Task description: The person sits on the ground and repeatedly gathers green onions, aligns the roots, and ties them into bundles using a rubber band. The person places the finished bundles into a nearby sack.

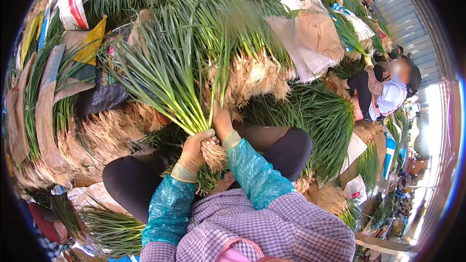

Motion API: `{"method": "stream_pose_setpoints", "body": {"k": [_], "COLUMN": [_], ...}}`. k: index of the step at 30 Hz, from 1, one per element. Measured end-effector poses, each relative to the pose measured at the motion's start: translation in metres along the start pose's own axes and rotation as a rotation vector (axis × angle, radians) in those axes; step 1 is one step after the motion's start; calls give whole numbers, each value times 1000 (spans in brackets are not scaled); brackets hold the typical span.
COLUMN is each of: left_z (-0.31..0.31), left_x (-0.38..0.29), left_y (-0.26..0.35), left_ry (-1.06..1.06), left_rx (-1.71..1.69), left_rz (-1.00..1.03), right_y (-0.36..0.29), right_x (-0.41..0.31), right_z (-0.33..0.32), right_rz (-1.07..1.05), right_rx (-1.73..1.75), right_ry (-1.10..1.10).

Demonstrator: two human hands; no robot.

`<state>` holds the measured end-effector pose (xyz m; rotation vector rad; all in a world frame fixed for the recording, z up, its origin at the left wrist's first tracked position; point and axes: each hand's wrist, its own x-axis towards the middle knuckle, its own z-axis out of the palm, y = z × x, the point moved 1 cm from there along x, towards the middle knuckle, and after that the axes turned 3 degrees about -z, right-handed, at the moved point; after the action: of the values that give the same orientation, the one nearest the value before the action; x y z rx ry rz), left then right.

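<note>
My left hand (pixel 193 151), in a thin tan glove, is closed around a bunch of scallion-like plants (pixel 189 105) just above its pale roots (pixel 214 154). The bunch tilts up and to the left, its long green leaves fanned out. My right hand (pixel 222 120), gloved too, is right beside the stems, its fingers closed at a few stalks (pixel 221 83) on the bunch's right side. The fingertips are partly hidden and slightly blurred. Just beyond, more rooted plants (pixel 258 71) lie in a heap with their roots towards me.
My bent knees (pixel 287 149) frame both hands. A pile of leafy plants (pixel 324 123) lies at right. Sacks (pixel 313 40) and a dark plastic bag (pixel 103 89) cover other piles. A seated person (pixel 387 94) is at the right, near a corrugated metal wall (pixel 407 25).
</note>
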<state>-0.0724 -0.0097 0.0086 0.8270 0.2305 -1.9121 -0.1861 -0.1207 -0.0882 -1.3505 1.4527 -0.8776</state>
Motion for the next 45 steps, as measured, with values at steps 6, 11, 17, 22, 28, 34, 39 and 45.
{"method": "stream_pose_setpoints", "body": {"k": [6,11,17,22,28,34,39,45], "left_z": [40,73,75,75,53,25,20,8], "left_x": [-45,-100,-123,-121,-56,-27,-38,-12], "left_y": [18,50,80,79,52,28,47,30], "left_ry": [-341,-520,-1258,-1232,-573,-381,-381,-236], "left_rx": [-148,-328,-359,-297,-274,-256,-98,137], "left_rz": [147,359,414,343,291,143,225,204], "right_y": [2,-106,40,69,-132,-85,-184,-130], "right_x": [23,-1,-134,-90,71,133,11,-61], "right_z": [-73,-260,-441,-428,-208,-134,-100,-79], "right_rz": [-310,-174,672,168,-316,-262,-707,-824], "right_rx": [-1059,-1265,-1468,-1724,-821,-619,-856,-912], "right_ry": [-402,-32,-570,-345,-127,28,-299,-623]}}
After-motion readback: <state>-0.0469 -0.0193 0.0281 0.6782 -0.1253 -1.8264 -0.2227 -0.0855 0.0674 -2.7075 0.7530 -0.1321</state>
